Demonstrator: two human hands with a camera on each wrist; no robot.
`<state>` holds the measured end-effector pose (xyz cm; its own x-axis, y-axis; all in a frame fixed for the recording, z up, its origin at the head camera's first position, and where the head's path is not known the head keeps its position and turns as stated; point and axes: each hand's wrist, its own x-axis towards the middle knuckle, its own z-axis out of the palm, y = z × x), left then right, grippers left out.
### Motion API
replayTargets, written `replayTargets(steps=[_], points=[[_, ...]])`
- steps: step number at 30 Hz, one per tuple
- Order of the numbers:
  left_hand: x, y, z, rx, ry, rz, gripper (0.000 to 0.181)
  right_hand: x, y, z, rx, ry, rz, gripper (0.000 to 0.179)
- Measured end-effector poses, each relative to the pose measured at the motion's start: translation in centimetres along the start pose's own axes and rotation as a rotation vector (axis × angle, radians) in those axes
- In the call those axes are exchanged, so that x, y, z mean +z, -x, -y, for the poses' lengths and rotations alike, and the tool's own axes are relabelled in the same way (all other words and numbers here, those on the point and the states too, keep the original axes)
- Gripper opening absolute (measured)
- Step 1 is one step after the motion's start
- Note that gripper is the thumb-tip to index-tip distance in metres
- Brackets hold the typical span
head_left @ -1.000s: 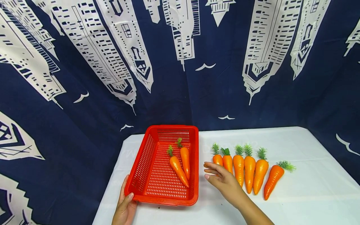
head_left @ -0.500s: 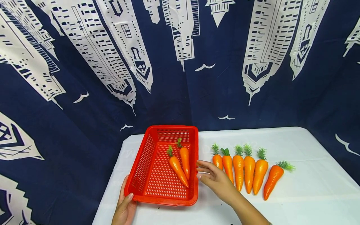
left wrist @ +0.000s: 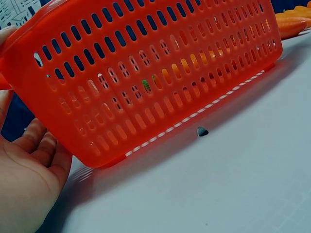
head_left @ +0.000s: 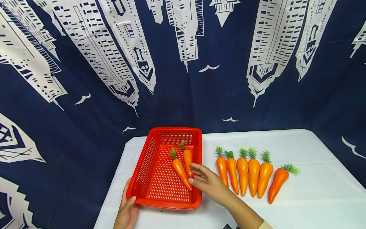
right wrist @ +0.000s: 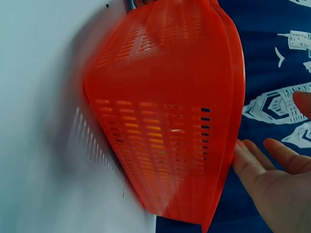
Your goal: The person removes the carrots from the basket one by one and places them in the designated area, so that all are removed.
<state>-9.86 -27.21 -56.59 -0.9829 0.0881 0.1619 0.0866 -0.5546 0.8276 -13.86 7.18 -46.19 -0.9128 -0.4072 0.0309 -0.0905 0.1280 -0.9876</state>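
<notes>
A red perforated plastic basket [head_left: 166, 204] stands at the left of the table, with two orange carrots [head_left: 179, 170] with green tops lying inside. At its near left corner the left hand [head_left: 128, 211] holds it, thumb over the rim and fingers against the outer wall. In the left wrist view this hand [left wrist: 29, 179] is beside the basket wall [left wrist: 112, 141]. The right hand [head_left: 210, 184] reaches over the right rim with loosely bent fingers and nothing in them; its fingertips overlap the right-hand carrot. The right wrist view shows that hand [right wrist: 282, 189] at the rim, thumb apart.
Several more carrots [head_left: 243, 176] lie in a row on the white-covered table [head_left: 314, 210], right of the basket; the rightmost slants. Behind hangs a dark blue cloth [head_left: 171, 108] printed with buildings. A small dark speck [left wrist: 202, 131] lies near the basket.
The right hand has moved left from beside the carrot row, across the basket's right rim to over the basket. The left hand, basket and carrots stay in place.
</notes>
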Motion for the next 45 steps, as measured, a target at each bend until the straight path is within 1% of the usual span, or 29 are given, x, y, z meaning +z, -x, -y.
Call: replayTargets(steps=[2,7,13,16,21,25,29,32,40,45], points=[[0.0,0.0,0.0,0.003,0.007,0.007,0.073,0.3,-0.3,0.1,0.007,0.014,-0.014,0.060],[0.1,0.0,0.0,-0.001,0.007,0.001,0.075,1.1,-1.0,0.4,0.027,0.071,-0.055,0.064],[0.0,0.0,0.0,-0.004,0.013,0.006,0.076,1.5,-2.1,0.5,0.054,0.102,-0.080,0.060],[-0.1,0.0,0.0,-0.003,0.011,0.010,0.076,1.6,-2.6,0.3,0.048,0.104,-0.081,0.060],[-0.1,-0.1,0.0,-0.011,0.006,-0.005,0.075,1.8,-3.3,0.1,0.039,0.125,-0.081,0.060],[-0.1,0.0,0.1,-0.024,-0.011,-0.025,0.074,2.1,-3.9,0.2,0.044,0.181,-0.092,0.061],[0.0,0.0,0.0,-0.041,-0.032,-0.043,0.074,2.3,-4.4,0.4,0.064,0.278,-0.105,0.063],[0.1,-0.1,-0.1,-0.044,-0.035,-0.045,0.075,2.5,-4.8,0.7,0.076,0.329,-0.107,0.065],[0.0,-0.1,0.0,-0.030,-0.022,-0.037,0.073,3.1,-5.3,1.0,0.090,0.393,-0.108,0.065],[0.0,-0.1,0.0,-0.026,-0.023,-0.032,0.072,3.3,-5.7,1.2,0.121,0.406,-0.096,0.067]])
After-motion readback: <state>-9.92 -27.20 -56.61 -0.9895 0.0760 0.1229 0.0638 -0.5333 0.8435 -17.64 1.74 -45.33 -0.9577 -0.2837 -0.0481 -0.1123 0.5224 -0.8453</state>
